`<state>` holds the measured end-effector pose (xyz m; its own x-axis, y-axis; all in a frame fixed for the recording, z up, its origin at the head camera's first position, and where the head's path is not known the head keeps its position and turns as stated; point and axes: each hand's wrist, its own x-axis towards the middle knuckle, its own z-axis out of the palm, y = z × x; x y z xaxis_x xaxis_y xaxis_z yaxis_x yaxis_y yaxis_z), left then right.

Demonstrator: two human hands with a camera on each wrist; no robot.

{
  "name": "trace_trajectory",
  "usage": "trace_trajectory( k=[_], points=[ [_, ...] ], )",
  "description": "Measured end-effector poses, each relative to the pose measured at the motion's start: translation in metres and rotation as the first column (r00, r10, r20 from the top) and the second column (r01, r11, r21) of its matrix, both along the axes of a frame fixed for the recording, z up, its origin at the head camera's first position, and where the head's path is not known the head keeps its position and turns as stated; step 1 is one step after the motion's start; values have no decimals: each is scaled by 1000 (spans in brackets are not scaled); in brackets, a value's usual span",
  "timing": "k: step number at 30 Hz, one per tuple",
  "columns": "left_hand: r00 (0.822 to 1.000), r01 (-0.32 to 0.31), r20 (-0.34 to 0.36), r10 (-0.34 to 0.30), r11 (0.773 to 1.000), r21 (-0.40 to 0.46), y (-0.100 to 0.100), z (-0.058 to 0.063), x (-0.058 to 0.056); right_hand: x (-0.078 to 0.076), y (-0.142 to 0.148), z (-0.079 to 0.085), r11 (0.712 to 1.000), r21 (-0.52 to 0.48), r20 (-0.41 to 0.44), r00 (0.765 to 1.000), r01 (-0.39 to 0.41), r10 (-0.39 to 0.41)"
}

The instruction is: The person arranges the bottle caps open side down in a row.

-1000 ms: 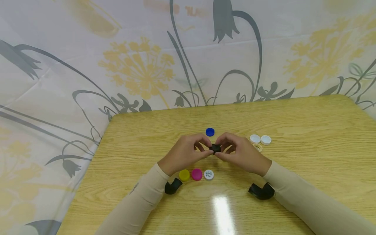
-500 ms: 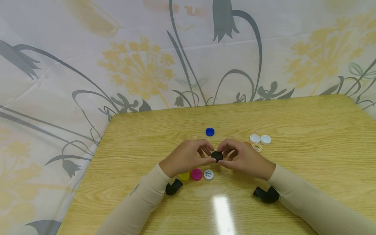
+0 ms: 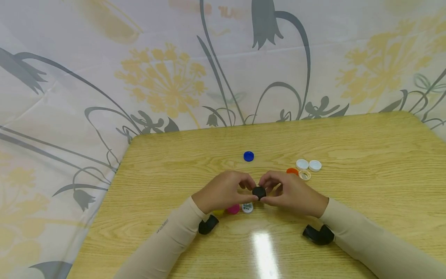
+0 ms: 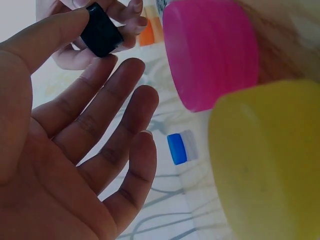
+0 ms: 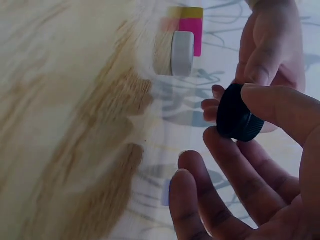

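Handling the black screw cap [image 3: 259, 192] seems the step in hand: in the head view it is pinched by the left hand [image 3: 223, 192] and right hand [image 3: 296, 193] above the bench [image 3: 191, 155]. In the left wrist view, a pink cap [image 4: 210, 55] is seen nearby; in the right wrist view, the two-handed pinch is confirmed, and a steady grip is probably called for next.

Right hand [image 5: 260, 195] is pinching a black cap [image 5: 236, 112]

The thumb is pressing on one side of the cap while fingertips are touching its lower edge; two other fingers are curving apart from it. The left hand [image 5: 275, 45] is showing just behind, its fingertips partly hidden by the cap. A white cap [image 5: 183, 54] is lying on the bench [image 5: 65, 125], reflecting in the glossy surface, and a pink cap [image 5: 198, 37] and a yellow cap [image 5: 192, 12] are lining up behind it. A pale bluish thing [image 5: 165, 192] is peeking out beside a finger, too covered to make out.
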<state>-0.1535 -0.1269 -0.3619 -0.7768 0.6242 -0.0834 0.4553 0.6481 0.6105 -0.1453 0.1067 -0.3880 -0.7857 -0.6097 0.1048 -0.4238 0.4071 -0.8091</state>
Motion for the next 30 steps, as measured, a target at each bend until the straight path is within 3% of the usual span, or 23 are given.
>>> trace_trajectory(
  k=[14, 22, 30],
  points=[
    [999, 45, 14, -44, 998, -49, 5, -7, 2, 0, 0, -4, 995, 79, 38, 998, -54, 52],
    [997, 73, -15, -74, 994, -76, 6, -12, 2, 0, 0, -3, 992, 95, 42, 996, -87, 83],
    [993, 99, -52, -105, 990, -99, 7, -9, 5, 0, 1, -5, 991, 93, 56, 994, -95, 90]
  ],
)
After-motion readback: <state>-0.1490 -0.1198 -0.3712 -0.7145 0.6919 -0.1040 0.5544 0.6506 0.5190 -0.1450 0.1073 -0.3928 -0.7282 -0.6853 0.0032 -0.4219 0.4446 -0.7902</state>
